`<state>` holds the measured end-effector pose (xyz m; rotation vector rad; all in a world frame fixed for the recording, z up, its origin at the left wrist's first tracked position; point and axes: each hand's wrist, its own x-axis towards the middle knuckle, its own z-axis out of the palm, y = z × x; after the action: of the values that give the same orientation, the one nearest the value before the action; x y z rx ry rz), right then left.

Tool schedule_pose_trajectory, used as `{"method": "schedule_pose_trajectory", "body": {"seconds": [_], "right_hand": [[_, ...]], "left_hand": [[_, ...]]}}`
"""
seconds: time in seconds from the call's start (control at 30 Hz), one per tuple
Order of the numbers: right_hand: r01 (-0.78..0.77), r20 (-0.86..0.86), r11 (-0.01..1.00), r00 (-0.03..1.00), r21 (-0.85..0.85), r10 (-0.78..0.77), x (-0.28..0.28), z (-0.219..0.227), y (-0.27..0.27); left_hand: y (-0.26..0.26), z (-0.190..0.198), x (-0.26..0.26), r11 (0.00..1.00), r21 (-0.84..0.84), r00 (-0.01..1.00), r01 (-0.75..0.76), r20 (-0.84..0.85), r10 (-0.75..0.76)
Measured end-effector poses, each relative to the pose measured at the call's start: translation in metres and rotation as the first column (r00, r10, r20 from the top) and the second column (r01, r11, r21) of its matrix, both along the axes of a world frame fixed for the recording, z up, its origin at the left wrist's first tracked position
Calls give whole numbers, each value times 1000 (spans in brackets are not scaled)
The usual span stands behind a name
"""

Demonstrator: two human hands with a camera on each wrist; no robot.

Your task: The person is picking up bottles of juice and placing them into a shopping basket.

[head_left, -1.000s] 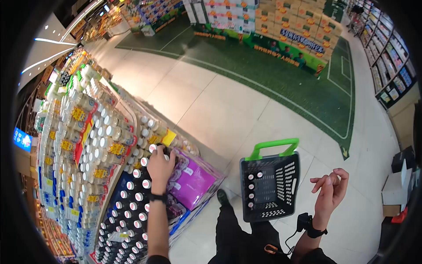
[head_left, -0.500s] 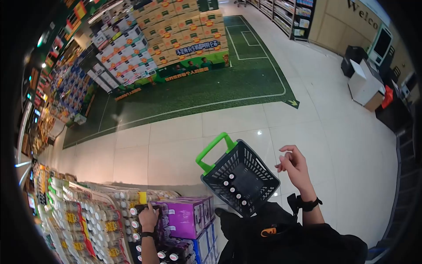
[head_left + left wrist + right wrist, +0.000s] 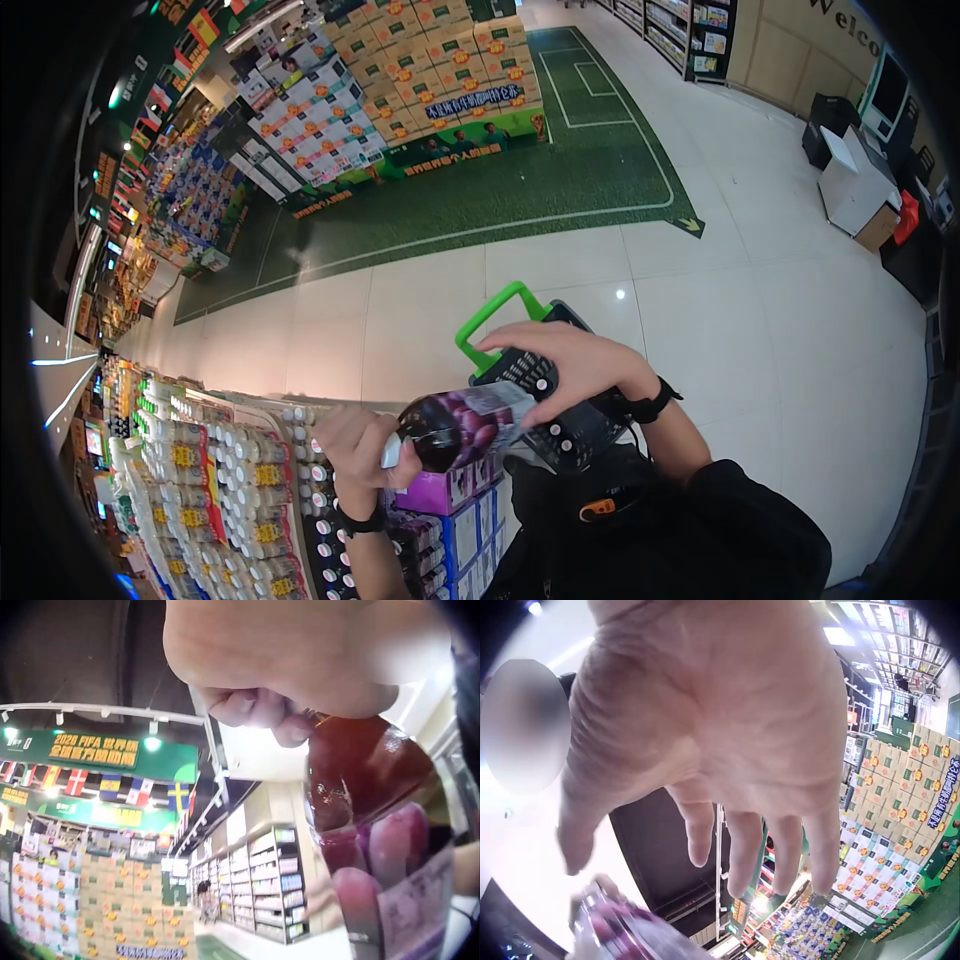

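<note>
My left hand [image 3: 355, 445] grips a large bottle of dark grape juice [image 3: 455, 430] by its neck, just below the white cap. The bottle lies tilted nearly sideways, its base toward the right. In the left wrist view, curled fingers [image 3: 259, 712] wrap the top of the bottle [image 3: 375, 780], above the grape label. My right hand [image 3: 580, 360] spreads over the shopping basket [image 3: 600, 430], fingers extended and thumb close to the bottle's base. The right wrist view shows the open palm [image 3: 712, 727] with the bottle [image 3: 626, 930] below the thumb. Several white-capped bottles [image 3: 555, 430] stand in the basket, partly hidden.
The basket's green handle [image 3: 515, 290] sticks up beyond my right hand. At left are rows of clear bottles [image 3: 230, 500] and dark capped bottles [image 3: 330, 550]. A purple box [image 3: 435, 495] sits on blue-and-white cartons [image 3: 470, 545]. Stacked cartons [image 3: 440, 80] stand ahead on green matting.
My left hand has lifted a grape juice bottle from the display and brought it toward the basket. My right hand has moved left over the basket, its fingers spreading.
</note>
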<state>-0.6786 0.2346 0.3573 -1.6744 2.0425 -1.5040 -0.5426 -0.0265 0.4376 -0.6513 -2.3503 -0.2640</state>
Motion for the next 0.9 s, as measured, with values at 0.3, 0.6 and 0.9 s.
{"method": "schedule_pose_trajectory", "body": {"seconds": [0.3, 0.6, 0.9], "right_hand": [[-3, 191, 995, 981, 95, -15, 20, 21, 30], [148, 593, 861, 779, -486, 201, 41, 23, 42], [486, 749, 572, 470, -661, 466, 55, 16, 36]], "left_hand": [[79, 65, -46, 985, 127, 987, 119, -126, -103], [135, -39, 0, 488, 837, 894, -249, 393, -218], [177, -99, 30, 244, 907, 861, -343, 408, -305]]}}
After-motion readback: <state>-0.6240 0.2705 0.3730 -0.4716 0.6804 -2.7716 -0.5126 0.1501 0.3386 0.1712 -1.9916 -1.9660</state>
